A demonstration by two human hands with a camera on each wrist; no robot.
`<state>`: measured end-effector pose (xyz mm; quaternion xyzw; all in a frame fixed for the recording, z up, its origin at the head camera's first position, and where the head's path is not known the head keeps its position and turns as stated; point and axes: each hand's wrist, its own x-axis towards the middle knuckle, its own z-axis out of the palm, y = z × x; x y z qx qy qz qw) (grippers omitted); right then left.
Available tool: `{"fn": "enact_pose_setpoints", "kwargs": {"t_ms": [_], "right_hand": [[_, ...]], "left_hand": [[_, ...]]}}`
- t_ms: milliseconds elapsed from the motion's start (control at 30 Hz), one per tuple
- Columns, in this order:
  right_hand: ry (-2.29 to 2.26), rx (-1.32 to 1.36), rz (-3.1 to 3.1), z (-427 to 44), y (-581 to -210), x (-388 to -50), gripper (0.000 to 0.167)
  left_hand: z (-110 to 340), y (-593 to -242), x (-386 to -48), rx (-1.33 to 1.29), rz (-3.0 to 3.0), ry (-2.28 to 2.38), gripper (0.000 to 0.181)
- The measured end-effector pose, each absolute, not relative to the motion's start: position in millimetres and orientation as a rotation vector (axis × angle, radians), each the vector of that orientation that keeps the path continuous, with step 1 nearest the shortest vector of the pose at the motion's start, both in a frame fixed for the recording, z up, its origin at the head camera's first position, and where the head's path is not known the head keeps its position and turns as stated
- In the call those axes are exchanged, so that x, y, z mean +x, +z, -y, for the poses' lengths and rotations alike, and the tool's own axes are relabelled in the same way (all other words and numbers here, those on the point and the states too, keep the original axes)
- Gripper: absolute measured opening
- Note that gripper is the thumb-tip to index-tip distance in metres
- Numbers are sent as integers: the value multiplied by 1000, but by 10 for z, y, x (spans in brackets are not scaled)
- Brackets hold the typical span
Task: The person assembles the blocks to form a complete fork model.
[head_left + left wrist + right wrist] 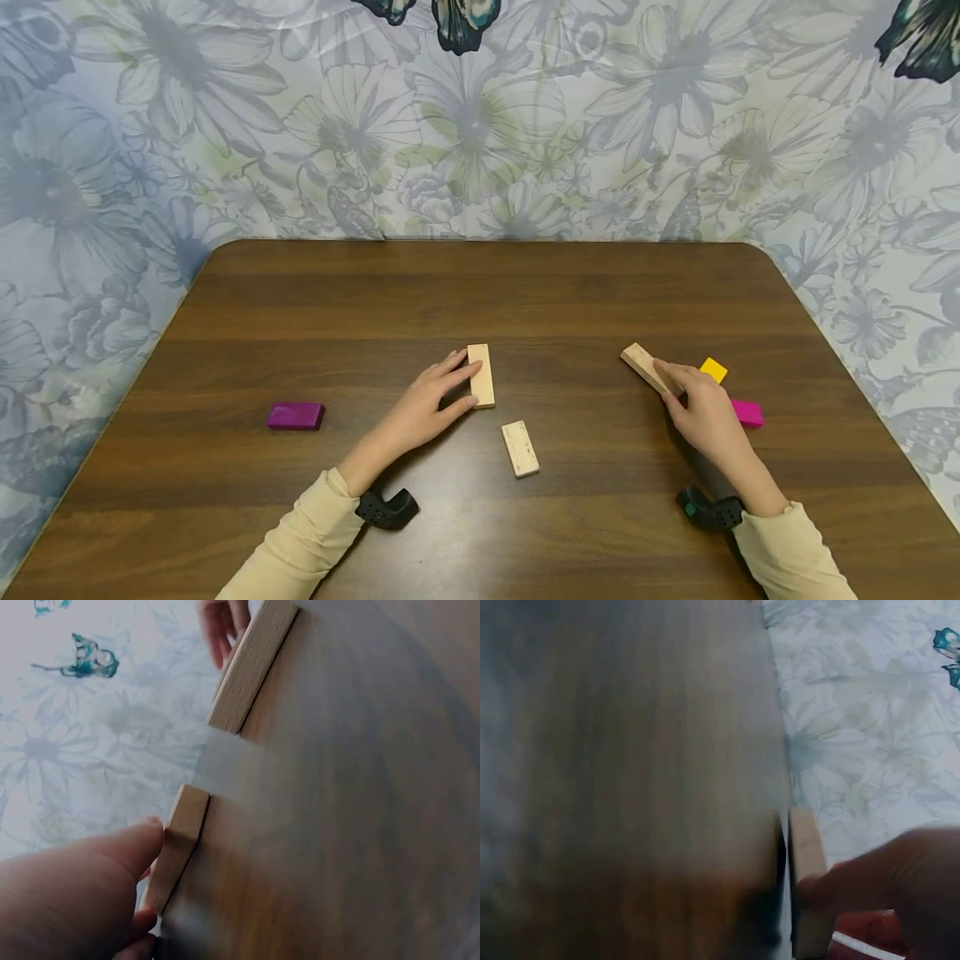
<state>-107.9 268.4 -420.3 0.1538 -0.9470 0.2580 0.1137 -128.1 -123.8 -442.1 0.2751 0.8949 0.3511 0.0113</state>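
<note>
In the head view my left hand has its thumb and fingers at a light wooden block lying near the middle of the table; the left wrist view shows the thumb against a block. Another light block lies slightly lower right of it, apart. My right hand pinches a longer light block, slanted, its far end sticking out past the fingers. Just beyond the right hand are a yellow block and a pink block, the pink one partly hidden by the hand.
A purple block lies on the left side of the brown wooden table. Behind the table's far edge stands a wall with a flower pattern. Both wrists wear a black device.
</note>
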Motion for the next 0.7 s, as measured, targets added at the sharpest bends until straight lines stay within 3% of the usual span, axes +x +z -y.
{"fn": "enact_pose_setpoints", "kwargs": {"t_ms": [333,700], "right_hand": [[982,479,2716,-2484,-4045,-1292,44],[1153,625,2710,-1840,-3933,-1649,44]], "left_hand": [[1200,-4439,-1277,829,-2836,1132,50],[1172,-4433,-1261,828,-2827,1149,51]]}}
